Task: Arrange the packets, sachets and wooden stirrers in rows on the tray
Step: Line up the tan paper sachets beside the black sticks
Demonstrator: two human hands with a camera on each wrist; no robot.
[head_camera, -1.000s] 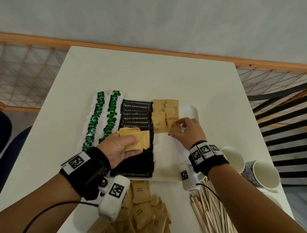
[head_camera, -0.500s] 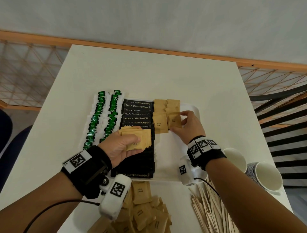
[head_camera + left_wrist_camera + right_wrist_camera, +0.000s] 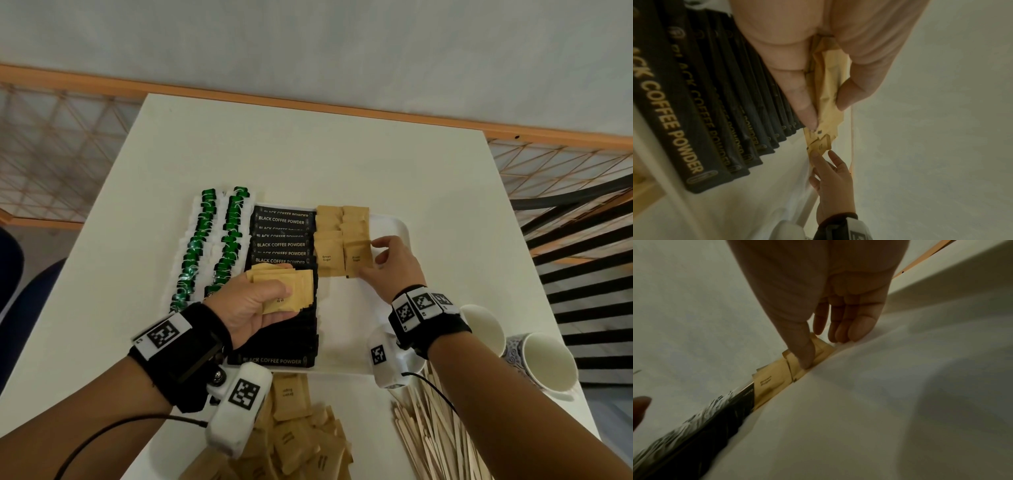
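Step in hand: laying the brown sugar sachets in two rows on the white tray [image 3: 394, 226], beside the row of black coffee powder packets [image 3: 281, 245]. The right hand [image 3: 390, 265] pinches the nearest sachet of the right-hand row [image 3: 356, 257], thumb at its near corner, fingers at its far edge, apparently squaring it up. The left hand [image 3: 251, 303] holds a fanned stack of sachets [image 3: 291, 291] clamped between thumb and fingers above the coffee packets.

Next move, by judgement: release the placed sachet, draw another from the stack, and lay it overlapping, nearer the person.

Clearance: bare tray floor remains nearer the person and towards the right rim. Loose sachets [image 3: 301, 428] and wooden stirrers [image 3: 428, 428] wait on the worktop [image 3: 308, 154] near the front edge; two paper cups [image 3: 544, 363] stand just right.
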